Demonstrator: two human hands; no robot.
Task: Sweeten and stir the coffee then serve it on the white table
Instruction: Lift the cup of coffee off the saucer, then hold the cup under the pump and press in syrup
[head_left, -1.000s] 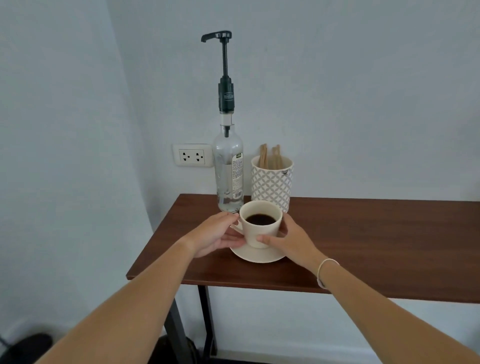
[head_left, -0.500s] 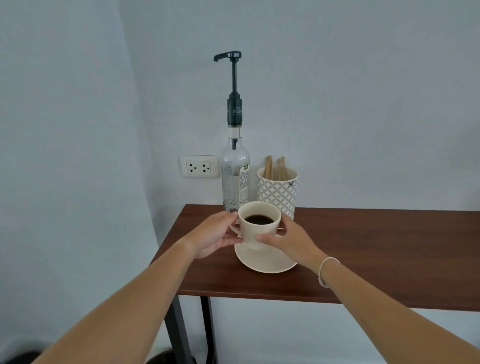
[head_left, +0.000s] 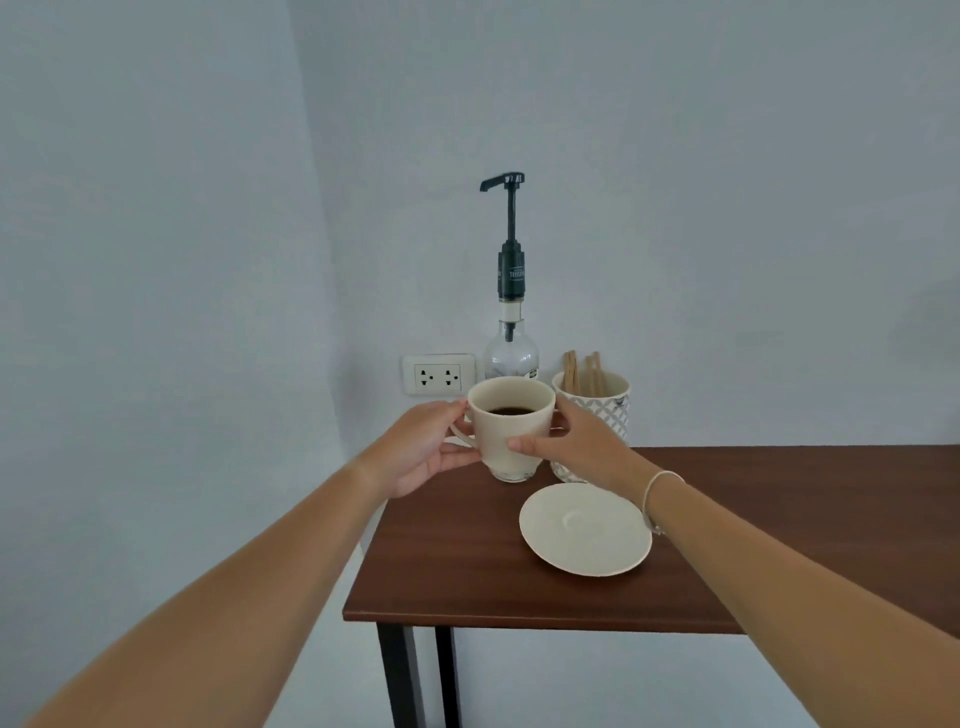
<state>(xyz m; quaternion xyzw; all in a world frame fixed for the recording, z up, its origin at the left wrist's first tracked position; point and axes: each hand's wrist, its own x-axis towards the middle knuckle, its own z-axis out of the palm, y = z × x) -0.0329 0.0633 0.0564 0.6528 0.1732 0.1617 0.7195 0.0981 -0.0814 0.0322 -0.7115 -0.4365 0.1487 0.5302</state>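
A cream cup (head_left: 511, 436) holding black coffee hangs in the air above the back left of the brown table (head_left: 467, 561). My left hand (head_left: 421, 452) grips its handle side and my right hand (head_left: 576, 447) wraps its right side. The cream saucer (head_left: 586, 530) lies bare on the table, below and right of the cup. Behind the cup stands a clear syrup bottle (head_left: 511, 353) with a tall dark pump. A patterned white holder (head_left: 597, 400) with wooden stir sticks (head_left: 584, 371) stands to the bottle's right, partly behind my right hand.
A wall socket (head_left: 439, 375) sits on the wall left of the bottle. The table stands in a corner, with walls close at the left and back. Its left edge and front edge are near the saucer; dark legs (head_left: 402, 675) run down below.
Both hands have lifted the cup up off the saucer, which stays on the table. The camera view has shifted, so the table now sits lower and further right.
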